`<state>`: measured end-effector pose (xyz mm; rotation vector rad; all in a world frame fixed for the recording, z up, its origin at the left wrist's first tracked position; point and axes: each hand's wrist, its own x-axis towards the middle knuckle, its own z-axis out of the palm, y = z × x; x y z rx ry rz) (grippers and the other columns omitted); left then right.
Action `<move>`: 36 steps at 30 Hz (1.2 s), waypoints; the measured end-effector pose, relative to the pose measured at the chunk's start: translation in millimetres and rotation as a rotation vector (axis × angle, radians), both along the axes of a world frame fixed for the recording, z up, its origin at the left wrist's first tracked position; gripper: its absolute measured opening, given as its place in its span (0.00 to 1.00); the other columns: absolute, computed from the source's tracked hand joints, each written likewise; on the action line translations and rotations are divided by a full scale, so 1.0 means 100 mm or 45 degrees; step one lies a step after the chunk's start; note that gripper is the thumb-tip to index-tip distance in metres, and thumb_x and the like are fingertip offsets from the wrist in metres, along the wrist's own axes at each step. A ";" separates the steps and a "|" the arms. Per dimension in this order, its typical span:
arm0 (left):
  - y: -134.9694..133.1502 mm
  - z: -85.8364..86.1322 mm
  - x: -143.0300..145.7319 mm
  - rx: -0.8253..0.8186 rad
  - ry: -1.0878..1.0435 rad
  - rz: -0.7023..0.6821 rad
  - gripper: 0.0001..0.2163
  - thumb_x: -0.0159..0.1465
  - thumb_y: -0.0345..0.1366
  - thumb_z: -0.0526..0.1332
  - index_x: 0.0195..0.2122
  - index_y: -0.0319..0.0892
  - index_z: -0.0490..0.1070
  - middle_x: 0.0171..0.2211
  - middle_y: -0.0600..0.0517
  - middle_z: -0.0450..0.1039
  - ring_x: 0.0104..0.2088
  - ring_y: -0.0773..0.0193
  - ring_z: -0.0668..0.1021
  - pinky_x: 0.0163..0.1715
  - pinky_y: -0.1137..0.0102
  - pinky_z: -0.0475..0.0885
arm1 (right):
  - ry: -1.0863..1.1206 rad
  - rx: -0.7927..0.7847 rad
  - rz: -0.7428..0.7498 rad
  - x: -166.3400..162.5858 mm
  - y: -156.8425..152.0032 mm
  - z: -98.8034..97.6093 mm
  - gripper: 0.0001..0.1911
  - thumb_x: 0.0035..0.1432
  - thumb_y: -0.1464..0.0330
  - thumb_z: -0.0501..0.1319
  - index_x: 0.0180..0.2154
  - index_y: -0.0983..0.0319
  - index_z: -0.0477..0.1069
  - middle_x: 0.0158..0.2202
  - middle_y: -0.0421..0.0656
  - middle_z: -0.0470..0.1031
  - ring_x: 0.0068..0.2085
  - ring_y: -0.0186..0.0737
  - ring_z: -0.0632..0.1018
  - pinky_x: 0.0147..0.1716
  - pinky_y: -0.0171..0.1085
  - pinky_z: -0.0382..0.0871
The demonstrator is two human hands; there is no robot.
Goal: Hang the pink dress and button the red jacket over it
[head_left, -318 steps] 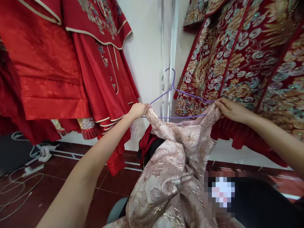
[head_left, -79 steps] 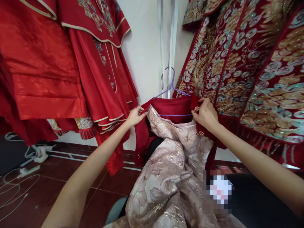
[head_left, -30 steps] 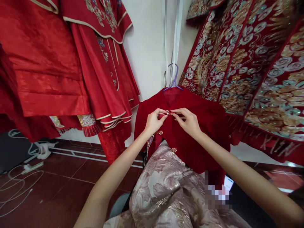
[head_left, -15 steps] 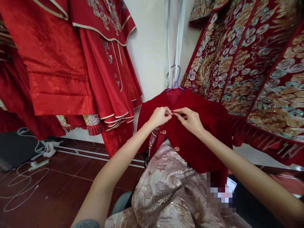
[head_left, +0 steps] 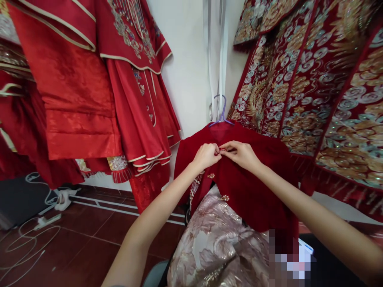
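- Soft light on the pale wall [head_left: 188, 71]; floor [head_left: 80, 247] dim
- Small glints along the brocade dress [head_left: 209, 239]
- Outer edges stretched
- Pixelated patch [head_left: 284, 265] at lower right hides detail

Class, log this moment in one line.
left hand: pinching small ornate fastener | right hand: same fastener | dark-red cropped jacket: on slim purple hanger

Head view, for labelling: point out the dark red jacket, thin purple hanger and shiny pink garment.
Dark red jacket [head_left: 249, 197], head view: front panel.
Thin purple hanger [head_left: 225, 103], head view: hook.
Shiny pink garment [head_left: 214, 241], head view: exposed front.
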<state>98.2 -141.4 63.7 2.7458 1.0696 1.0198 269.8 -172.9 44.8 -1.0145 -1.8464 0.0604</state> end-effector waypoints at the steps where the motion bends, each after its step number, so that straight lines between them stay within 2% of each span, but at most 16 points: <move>1: 0.02 0.00 0.01 -0.006 0.007 -0.004 0.04 0.56 0.31 0.61 0.32 0.42 0.74 0.32 0.48 0.78 0.34 0.58 0.79 0.35 0.67 0.72 | 0.009 -0.026 0.002 0.01 0.02 0.01 0.10 0.53 0.64 0.63 0.38 0.59 0.76 0.34 0.43 0.78 0.35 0.40 0.79 0.35 0.40 0.77; 8: -0.01 -0.03 0.07 0.027 0.042 0.019 0.05 0.57 0.29 0.60 0.31 0.43 0.75 0.30 0.47 0.77 0.34 0.55 0.79 0.40 0.64 0.71 | 0.068 -0.136 -0.004 0.04 0.03 -0.04 0.12 0.50 0.67 0.63 0.39 0.60 0.72 0.36 0.43 0.77 0.36 0.39 0.78 0.37 0.39 0.77; 12: -0.03 -0.04 0.10 -0.049 -0.073 -0.038 0.05 0.55 0.27 0.61 0.29 0.43 0.75 0.28 0.48 0.76 0.35 0.55 0.79 0.42 0.64 0.70 | 0.103 -0.172 0.039 0.04 0.03 -0.05 0.13 0.48 0.68 0.63 0.39 0.60 0.70 0.36 0.43 0.76 0.36 0.38 0.77 0.37 0.38 0.75; 15: -0.06 -0.05 0.12 -0.100 -0.165 -0.059 0.06 0.54 0.26 0.62 0.30 0.43 0.75 0.29 0.49 0.77 0.34 0.57 0.79 0.41 0.65 0.71 | 0.184 -0.114 0.015 -0.01 0.08 -0.10 0.12 0.48 0.68 0.62 0.37 0.61 0.68 0.36 0.43 0.73 0.34 0.36 0.75 0.33 0.36 0.73; 19: -0.07 -0.12 0.16 -0.159 -0.359 -0.076 0.04 0.54 0.27 0.62 0.30 0.41 0.74 0.28 0.49 0.77 0.32 0.60 0.79 0.39 0.66 0.73 | 0.448 -0.015 -0.047 -0.11 0.18 -0.23 0.12 0.49 0.67 0.59 0.38 0.60 0.63 0.36 0.42 0.70 0.34 0.35 0.72 0.33 0.35 0.70; 22: -0.07 -0.24 0.24 -0.253 -0.573 -0.101 0.03 0.55 0.27 0.62 0.29 0.40 0.73 0.28 0.50 0.77 0.30 0.63 0.79 0.36 0.69 0.73 | 0.619 0.020 -0.065 -0.16 0.25 -0.31 0.12 0.49 0.69 0.56 0.39 0.59 0.61 0.38 0.43 0.68 0.36 0.36 0.72 0.37 0.36 0.70; 25: -0.08 -0.39 0.35 -0.352 -0.835 -0.049 0.02 0.55 0.27 0.61 0.29 0.39 0.72 0.29 0.50 0.77 0.30 0.65 0.79 0.34 0.71 0.74 | 0.678 0.059 -0.097 -0.22 0.27 -0.35 0.14 0.50 0.69 0.56 0.41 0.58 0.60 0.40 0.44 0.68 0.40 0.37 0.72 0.41 0.38 0.70; 29: -0.13 -0.54 0.47 -0.531 -1.211 -0.058 0.03 0.57 0.27 0.61 0.31 0.38 0.72 0.33 0.48 0.78 0.33 0.67 0.79 0.38 0.71 0.74 | 0.696 0.148 -0.160 -0.38 0.05 -0.47 0.20 0.57 0.68 0.54 0.52 0.57 0.56 0.50 0.48 0.66 0.50 0.40 0.72 0.50 0.42 0.69; 32: -0.18 -0.59 0.46 -0.702 -1.405 -0.177 0.04 0.56 0.29 0.63 0.33 0.37 0.73 0.36 0.46 0.78 0.35 0.66 0.79 0.41 0.70 0.74 | 0.601 0.311 -0.269 -0.58 -0.25 -0.68 0.25 0.60 0.69 0.51 0.59 0.57 0.51 0.62 0.50 0.56 0.62 0.44 0.62 0.61 0.49 0.58; 34: -0.21 -0.58 0.40 -0.864 -1.457 -0.236 0.05 0.55 0.31 0.64 0.34 0.36 0.74 0.37 0.46 0.79 0.37 0.65 0.79 0.40 0.70 0.75 | 0.463 0.352 -0.347 -0.70 -0.40 -0.85 0.30 0.59 0.70 0.51 0.62 0.56 0.47 0.65 0.48 0.51 0.65 0.47 0.56 0.63 0.54 0.53; 36: -0.23 -0.55 0.33 -1.001 -1.477 -0.269 0.07 0.54 0.31 0.65 0.34 0.37 0.75 0.39 0.46 0.78 0.38 0.64 0.79 0.39 0.69 0.75 | 0.324 0.337 -0.406 -0.75 -0.45 -1.01 0.36 0.57 0.70 0.54 0.64 0.54 0.44 0.66 0.48 0.48 0.66 0.50 0.53 0.63 0.56 0.52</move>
